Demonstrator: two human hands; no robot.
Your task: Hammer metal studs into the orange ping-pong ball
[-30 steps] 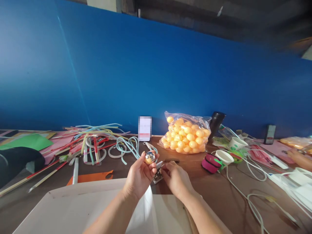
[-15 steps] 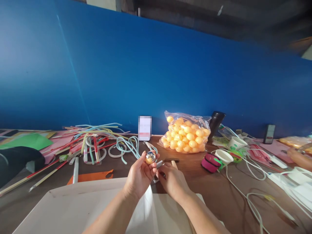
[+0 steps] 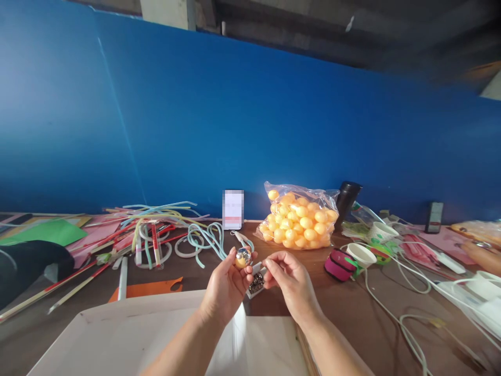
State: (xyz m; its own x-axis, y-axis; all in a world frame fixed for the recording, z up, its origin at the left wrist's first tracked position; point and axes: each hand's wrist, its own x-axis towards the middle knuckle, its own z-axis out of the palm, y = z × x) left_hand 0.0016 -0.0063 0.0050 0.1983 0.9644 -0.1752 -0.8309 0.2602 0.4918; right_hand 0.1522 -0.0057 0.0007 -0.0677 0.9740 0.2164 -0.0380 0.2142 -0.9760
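Although its weight cannot be judged by eye, the small round ball with a glossy surface of mirror-like silver and orange-yellow (image 3: 243, 258) looks stiff and slippery, best taken lightly around its widest part in case the shell is thin. It sits above the dark brown tabletop (image 3: 317, 266) in the person's left hand (image 3: 224, 284), gripped between thumb and curled fingers. Near a small white box of dark metallic pieces (image 3: 252, 295), the right hand (image 3: 291, 282) has thumb and fingertips drawn close; whether they pinch anything cannot be told.
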